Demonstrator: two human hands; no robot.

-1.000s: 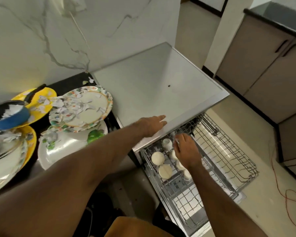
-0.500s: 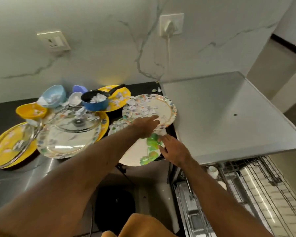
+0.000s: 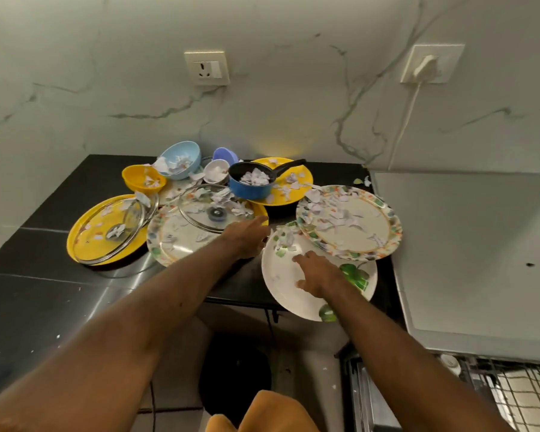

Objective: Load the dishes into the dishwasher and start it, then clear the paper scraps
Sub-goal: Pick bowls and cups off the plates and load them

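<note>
Dishes strewn with paper scraps [image 3: 334, 213] crowd the black counter [image 3: 44, 294]. My right hand [image 3: 317, 272] lies open on a white plate with green fruit print [image 3: 281, 285] that overhangs the counter edge. A floral-rimmed plate [image 3: 368, 226] overlaps its far side. My left hand [image 3: 247, 235] hovers open between that white plate and a patterned plate [image 3: 166, 244] carrying a glass lid [image 3: 215, 210]. The dishwasher rack [image 3: 518, 397] shows at the bottom right.
A blue saucepan [image 3: 251, 182] sits on a yellow plate [image 3: 296, 179]. At the back stand a yellow bowl [image 3: 142, 179], a light blue bowl [image 3: 180, 160] and a small white cup [image 3: 215, 171]. A second glass lid [image 3: 113, 229] rests on a yellow plate at left. The dishwasher's grey top [image 3: 468, 244] lies to the right.
Both hands left the dishwasher and came over to the dishes. The right hand now lies on the white plate; the left hand moved off the floral plate toward the lid.
</note>
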